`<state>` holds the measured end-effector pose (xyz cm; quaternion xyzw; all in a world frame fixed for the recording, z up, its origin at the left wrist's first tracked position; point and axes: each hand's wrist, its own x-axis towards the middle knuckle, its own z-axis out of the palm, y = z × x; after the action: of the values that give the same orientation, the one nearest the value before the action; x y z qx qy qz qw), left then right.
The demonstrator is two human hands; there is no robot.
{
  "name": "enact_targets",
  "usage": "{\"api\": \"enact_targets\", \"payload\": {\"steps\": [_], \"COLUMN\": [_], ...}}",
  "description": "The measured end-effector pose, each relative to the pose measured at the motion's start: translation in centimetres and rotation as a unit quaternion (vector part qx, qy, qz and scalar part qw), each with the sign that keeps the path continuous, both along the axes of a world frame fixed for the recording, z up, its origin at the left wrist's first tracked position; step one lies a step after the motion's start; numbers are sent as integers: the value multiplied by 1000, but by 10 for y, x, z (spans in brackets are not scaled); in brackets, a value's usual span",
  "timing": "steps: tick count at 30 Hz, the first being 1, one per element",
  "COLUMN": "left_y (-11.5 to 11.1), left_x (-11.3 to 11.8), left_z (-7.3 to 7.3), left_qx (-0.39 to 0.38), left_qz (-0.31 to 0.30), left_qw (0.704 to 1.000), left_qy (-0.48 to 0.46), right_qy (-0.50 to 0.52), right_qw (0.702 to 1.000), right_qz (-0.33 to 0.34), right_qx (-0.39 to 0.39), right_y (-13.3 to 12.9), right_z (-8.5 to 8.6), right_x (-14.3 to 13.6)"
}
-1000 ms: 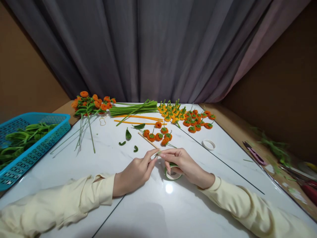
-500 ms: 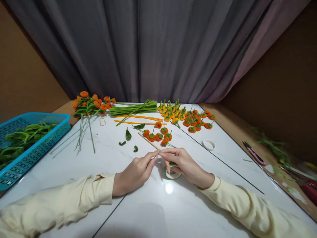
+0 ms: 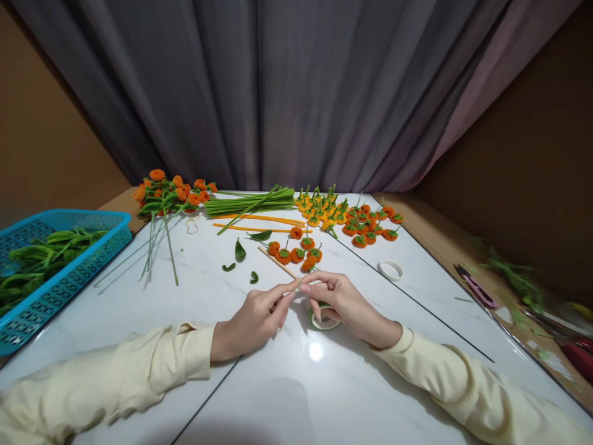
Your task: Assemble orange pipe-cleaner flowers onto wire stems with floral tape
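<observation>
— How would that slim, straight, pale tan wooden stick [image 3: 278, 262] handle?
— Light and stiff, probably, snappable if bent hard; best gripped by the near end, where it's pinched in the left hand [image 3: 257, 318]; whether anything's pinched by the right hand [image 3: 340, 303], fingertips right beside, can't be told.
— Looks?
— Plain, smooth; angled away over the white marbled tabletop [image 3: 199, 303], toward the orange fuzzy flower heads [image 3: 297, 255].

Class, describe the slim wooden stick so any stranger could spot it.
On the glossy white tabletop, find the bare left hand meeting the bare right hand. The slim tan wooden stick slants up-left from where they meet, its far end left of the nearest fuzzy orange flower heads. Its pale colour sets it apart from the bright green stems and orange strips beyond.
</observation>
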<state>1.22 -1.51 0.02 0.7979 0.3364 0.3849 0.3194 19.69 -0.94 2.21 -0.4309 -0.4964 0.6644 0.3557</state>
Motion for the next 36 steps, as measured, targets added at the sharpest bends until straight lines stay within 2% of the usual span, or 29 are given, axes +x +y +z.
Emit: {"api": "enact_targets", "payload": {"steps": [10,15,18,21,24,27,31,36], "left_y": [-1,-2,-1,2,4,4,3,3], "left_x": [1,1,2,3,3,3,2,2], "left_z": [2,11,19,24,26,27,26,23], "left_qx": [-47,-74,-179,-304,-355,-337,-240,-198], "left_qz": [15,8,-19,-43,-54,-51,-29,-25], "left_qw": [999,997,984,951,931,938,970,980], "left_qy": [12,25,8,-42,-64,-53,-6,19], "right_qy": [-36,-35,-38,-44,-45,-39,-38,-32], "right_qw": [998,998,998,998,997,998,998,998], "right_qz": [10,8,7,2,-2,-1,0,2], "right_qx": [43,52,49,51,55,56,57,49], "right_y": [1,1,0,-1,-1,-2,-2,-3], "right_z": [-3,-2,-1,0,2,3,5,7], "right_x": [2,2,2,2,2,1,0,0]}}
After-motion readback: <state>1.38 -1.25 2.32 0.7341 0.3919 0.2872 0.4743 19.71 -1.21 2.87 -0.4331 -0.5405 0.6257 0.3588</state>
